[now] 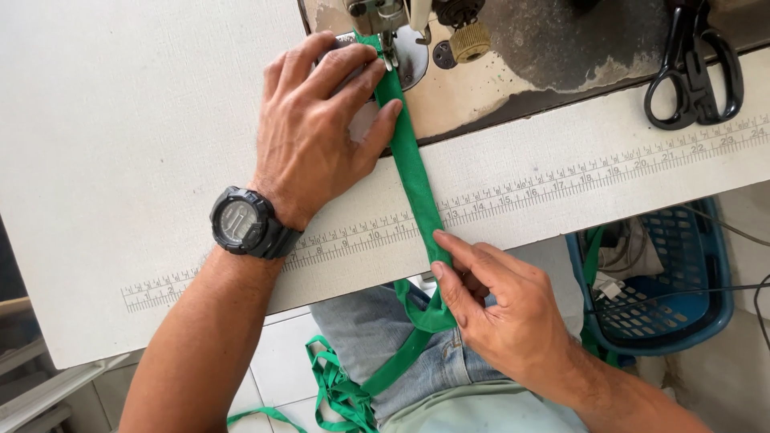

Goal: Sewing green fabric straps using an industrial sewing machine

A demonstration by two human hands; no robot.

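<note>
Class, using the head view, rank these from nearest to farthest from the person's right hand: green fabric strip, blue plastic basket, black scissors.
1. Green fabric strip: pinched by the right hand at the table edge.
2. Blue plastic basket: right, below the table.
3. Black scissors: top right.

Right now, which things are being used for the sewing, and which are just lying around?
In use:
green strip
sewing machine
left hand, pressing the strip flat
right hand, pinching the strip

Lying about:
black scissors
blue basket
printed ruler along the table edge
</note>
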